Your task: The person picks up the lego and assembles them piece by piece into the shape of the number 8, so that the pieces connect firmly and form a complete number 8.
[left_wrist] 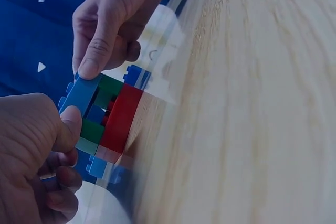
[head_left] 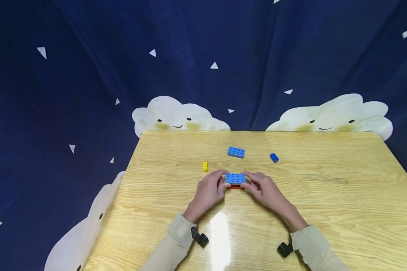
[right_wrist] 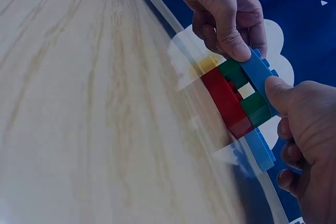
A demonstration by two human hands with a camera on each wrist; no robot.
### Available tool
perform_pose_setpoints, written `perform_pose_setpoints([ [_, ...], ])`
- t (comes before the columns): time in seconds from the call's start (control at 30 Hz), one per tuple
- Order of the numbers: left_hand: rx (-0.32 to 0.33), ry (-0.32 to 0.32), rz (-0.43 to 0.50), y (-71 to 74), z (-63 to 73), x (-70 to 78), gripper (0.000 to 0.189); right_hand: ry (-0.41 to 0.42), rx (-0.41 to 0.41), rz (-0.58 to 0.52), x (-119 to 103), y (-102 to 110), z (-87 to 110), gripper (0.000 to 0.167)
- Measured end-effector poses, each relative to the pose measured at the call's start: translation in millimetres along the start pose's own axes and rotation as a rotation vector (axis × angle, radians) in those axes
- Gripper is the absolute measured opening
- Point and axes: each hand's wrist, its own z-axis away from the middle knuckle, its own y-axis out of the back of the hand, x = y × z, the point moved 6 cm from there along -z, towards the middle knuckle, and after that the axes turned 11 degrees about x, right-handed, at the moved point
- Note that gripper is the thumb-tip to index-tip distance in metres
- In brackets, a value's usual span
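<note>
A light-blue brick (head_left: 235, 178) with two rows of studs is held at its two ends by both hands. My left hand (head_left: 209, 189) pinches its left end, and my right hand (head_left: 263, 188) pinches its right end, thumbs on the near side. Under it, two green bricks (left_wrist: 107, 86) stand apart with a gap between them, touching the blue one's underside. They sit on a red brick (right_wrist: 226, 98), which rests on the table. Whether the blue brick is fully pressed down, I cannot tell.
Beyond the hands lies another light-blue brick (head_left: 236, 152). A small yellow brick (head_left: 205, 166) is to the left, and a small dark-blue brick (head_left: 274, 157) to the right. The wooden table (head_left: 342, 210) ends at a dark-blue curtain (head_left: 190, 75) with clouds.
</note>
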Motion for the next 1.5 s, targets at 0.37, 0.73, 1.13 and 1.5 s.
perform_pose_setpoints([
  [0.37, 0.01, 0.017, -0.007, 1.3, 3.0, -0.2, 0.033, 0.049, 0.037, 0.003, -0.8, -2.6, 4.0, 0.043],
  [0.73, -0.015, 0.019, -0.028, 1.3, 4.5, 3.7, 0.033, 0.018, 0.006, 0.035, -0.7, -4.0, 7.4, 0.042],
  [1.13, -0.013, 0.016, -0.008, 4.1, 2.3, 4.6, 0.034, -0.036, -0.038, 0.005, -1.7, -6.9, 2.5, 0.04],
  [1.5, -0.07, 0.035, 0.026, 5.9, -2.0, 1.9, 0.039, -0.031, -0.032, 0.018, -4.2, -7.8, 0.7, 0.036],
])
